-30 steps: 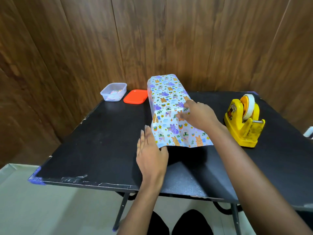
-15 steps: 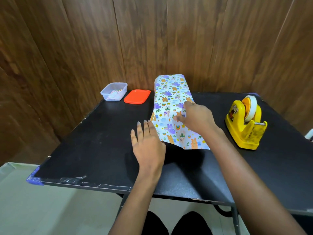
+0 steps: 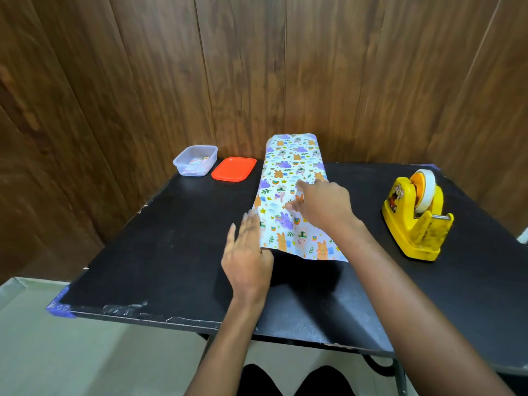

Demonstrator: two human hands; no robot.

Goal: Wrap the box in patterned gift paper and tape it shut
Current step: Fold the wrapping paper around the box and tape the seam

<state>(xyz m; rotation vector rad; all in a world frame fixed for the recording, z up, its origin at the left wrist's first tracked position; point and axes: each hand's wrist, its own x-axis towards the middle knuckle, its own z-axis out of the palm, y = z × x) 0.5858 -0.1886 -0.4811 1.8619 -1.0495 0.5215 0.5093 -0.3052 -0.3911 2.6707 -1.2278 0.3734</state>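
A clear plastic tub (image 3: 195, 160) holding small colourful bits stands at the far left corner of the black desk (image 3: 160, 252). An orange lid (image 3: 234, 169) lies flat just beside it. Blue tape (image 3: 58, 305) wraps the near left corner.

**Setting: panelled corner with work table**

Dark wood-panelled walls (image 3: 143, 81) meet in a corner behind a black table (image 3: 143, 267). Its front edge is chipped, with blue tape (image 3: 61, 305) on the near left corner. The floor (image 3: 85, 361) below is pale.
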